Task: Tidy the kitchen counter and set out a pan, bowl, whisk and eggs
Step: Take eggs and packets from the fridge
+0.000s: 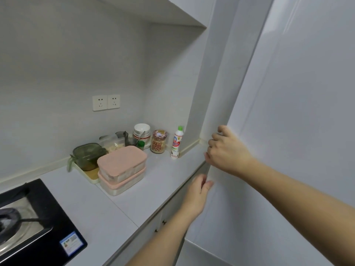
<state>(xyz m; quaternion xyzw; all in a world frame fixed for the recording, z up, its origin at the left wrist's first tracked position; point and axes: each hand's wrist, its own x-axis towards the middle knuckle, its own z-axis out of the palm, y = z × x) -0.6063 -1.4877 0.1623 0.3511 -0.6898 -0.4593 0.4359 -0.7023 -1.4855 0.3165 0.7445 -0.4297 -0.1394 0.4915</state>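
A tall white door [288, 131] fills the right side. My right hand [226, 150] grips its left edge at counter height, fingers curled round the edge. Just below, my left hand [196, 192] holds the same edge, with fingertips tucked behind it and the thumb in front. A white bowl [142, 129] is stacked on other dishes at the back of the counter [153, 189]. A dark pan [9, 217] with a long handle sits on the black stove [48, 217] at the lower left. No whisk or eggs are in view.
In the counter's back corner stand two stacked pink-lidded boxes [122, 166], a green glass dish [88, 155] on a tray, a clear box, a labelled jar [159, 141] and a white bottle [176, 143]. Two wall sockets [106, 102] are above. Cabinet doors lie under the counter.
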